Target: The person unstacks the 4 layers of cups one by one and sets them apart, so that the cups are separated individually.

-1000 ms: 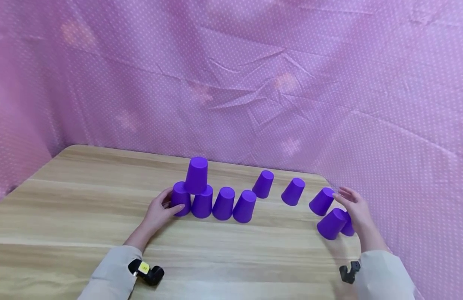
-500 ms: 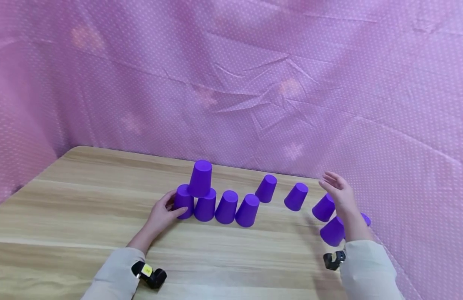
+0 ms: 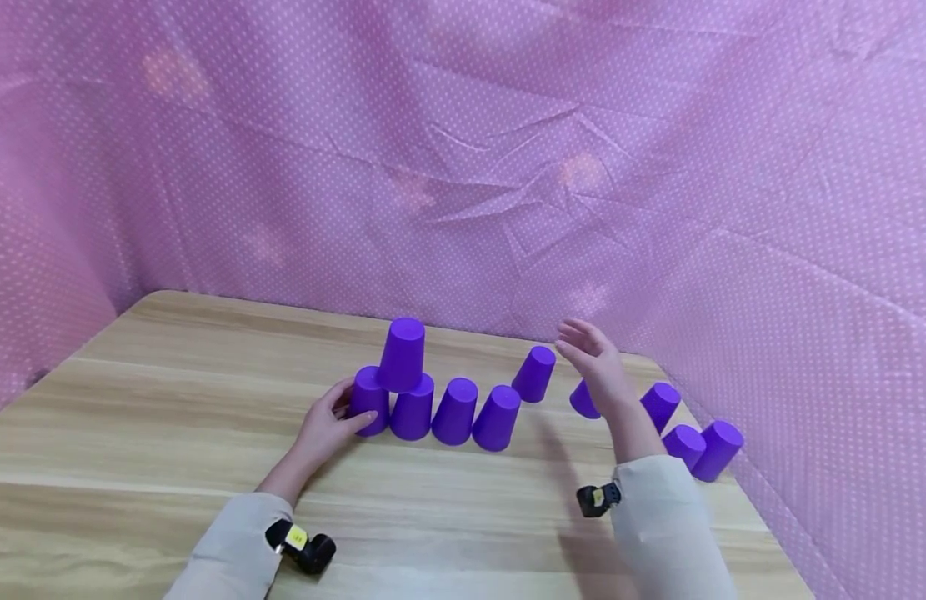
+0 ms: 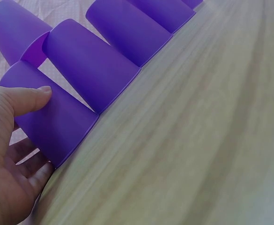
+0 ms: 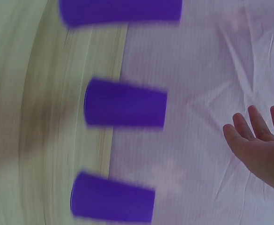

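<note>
My left hand (image 3: 323,429) holds the leftmost purple cup (image 3: 368,398) of a row of upside-down cups, thumb across its front and fingers round the far side, as the left wrist view shows. Another cup (image 3: 402,354) stands upside down on top, bridging that cup and its neighbour (image 3: 412,410). Farther along the row stand two more cups, one of them the right end cup (image 3: 497,419). My right hand (image 3: 598,367) is raised with nothing in it, fingers extended; it overlaps a loose cup (image 3: 584,402) in the head view. In the right wrist view the hand (image 5: 261,147) appears apart from the cups.
Single upside-down cups stand at the back (image 3: 533,375) and toward the right edge (image 3: 719,450) of the wooden table (image 3: 402,525). Pink dotted cloth (image 3: 463,167) hangs behind and along the sides. Each wrist wears a small black camera (image 3: 301,546).
My right hand has moved left from the cups at the right edge, passing in front of the loose ones. My left hand keeps its hold on the same cup.
</note>
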The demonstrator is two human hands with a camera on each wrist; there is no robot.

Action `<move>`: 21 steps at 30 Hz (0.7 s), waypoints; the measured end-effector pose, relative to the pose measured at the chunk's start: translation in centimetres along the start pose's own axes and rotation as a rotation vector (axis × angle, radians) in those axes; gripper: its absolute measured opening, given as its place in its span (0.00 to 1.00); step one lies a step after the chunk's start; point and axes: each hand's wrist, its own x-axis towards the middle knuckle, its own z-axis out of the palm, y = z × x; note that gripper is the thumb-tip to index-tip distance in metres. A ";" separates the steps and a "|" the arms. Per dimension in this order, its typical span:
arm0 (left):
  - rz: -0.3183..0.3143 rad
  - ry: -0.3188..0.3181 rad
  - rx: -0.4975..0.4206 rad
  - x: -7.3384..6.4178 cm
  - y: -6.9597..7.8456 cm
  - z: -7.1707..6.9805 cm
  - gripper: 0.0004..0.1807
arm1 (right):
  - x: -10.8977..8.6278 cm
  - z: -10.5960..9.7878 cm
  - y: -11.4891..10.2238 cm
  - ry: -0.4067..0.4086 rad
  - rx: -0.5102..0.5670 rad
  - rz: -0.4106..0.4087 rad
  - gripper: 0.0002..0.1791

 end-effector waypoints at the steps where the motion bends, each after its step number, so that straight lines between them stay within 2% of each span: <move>1: -0.002 0.001 0.003 0.1 0.0 0.0 0.33 | 0.1 0.6 0.0 -0.019 0.008 -0.003 0.27; 5: 0.006 0.006 0.006 0.2 0.0 0.1 0.33 | 0.6 3.0 0.1 -0.089 0.049 -0.006 0.28; 9: 0.013 0.008 0.001 0.2 0.1 0.1 0.32 | 0.9 5.1 0.2 -0.127 0.084 -0.006 0.28; 13: 0.008 0.004 -0.011 0.1 0.3 0.1 0.32 | 1.0 6.8 0.3 -0.151 0.056 -0.005 0.28; 21: -0.009 -0.002 0.005 -0.1 0.2 0.1 0.32 | 1.1 10.2 0.9 -0.240 0.078 0.035 0.29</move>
